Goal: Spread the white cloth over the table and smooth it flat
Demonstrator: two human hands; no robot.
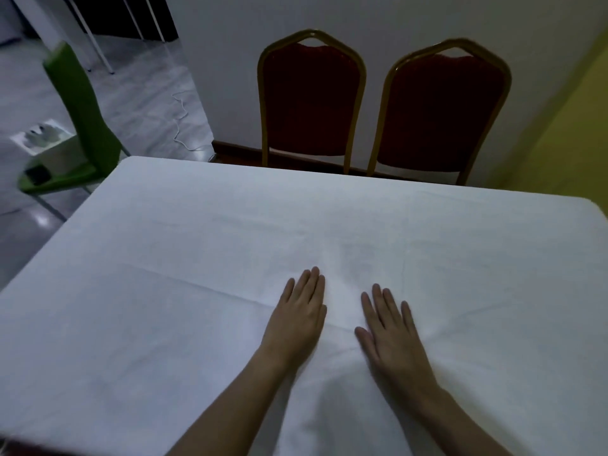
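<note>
Smoothing step: left hand (296,319) and right hand (388,327), fingers flat, press white cloth (197,232) lower centre; next sweep outward over creases.

Head view, forward and down (wide-angle), near cloth (197,241)

- White woven cloth (197,258), centre through 6 o'clock: matt, fine-textured fabric with faint fold creases.
- Dark red upholstered arch-backed chair (311,103), 12 o'clock, and twin red chair (442,116), 1 o'clock: matt fabric padding. The gold-coloured tubular frames look like metal and have a slight sheen.
- Bright green moulded chair (85,103), 10 o'clock: smooth, plastic-like, low gloss.
- Grey floor (138,93), 10 to 11 o'clock: hard and polished, reflecting light.
- Pale wall (378,21), 12 o'clock: smooth, matt, painted.
</note>
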